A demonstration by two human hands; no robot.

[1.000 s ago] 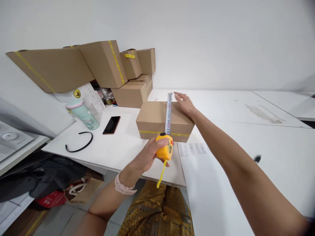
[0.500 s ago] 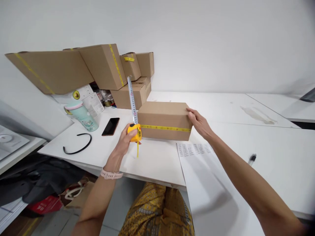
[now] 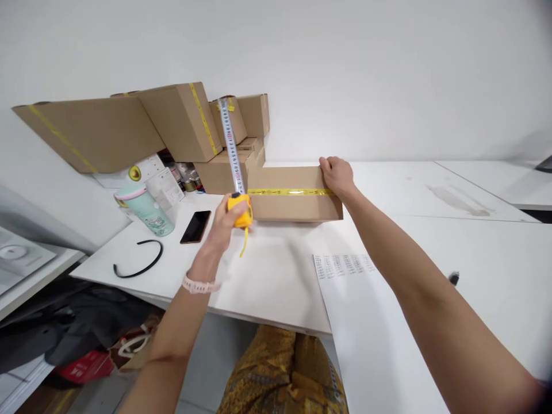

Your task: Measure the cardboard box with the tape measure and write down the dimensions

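A brown cardboard box (image 3: pixel 293 201) with a yellow tape stripe lies on the white table (image 3: pixel 276 270). My right hand (image 3: pixel 337 174) grips the box's top right edge, fingers curled over it. At the box's left end my left hand (image 3: pixel 226 221) is closed around a yellow tape measure (image 3: pixel 241 210). Its blade (image 3: pixel 228 144) sticks up and away, free at the far end. A pink band sits on my left wrist.
Several taped cardboard boxes (image 3: pixel 172 123) are stacked at the back left. A mint-green cup (image 3: pixel 146 208), a black phone (image 3: pixel 195 226) and a black headband (image 3: pixel 140 261) lie left of my hands. A printed sheet (image 3: pixel 357 310) and a small black pen (image 3: pixel 452 278) lie to the right.
The box has been tipped back and pushed away, its stripe now on top. My right hand went from its far top to its right edge. The tape measure came off the box, moving left.
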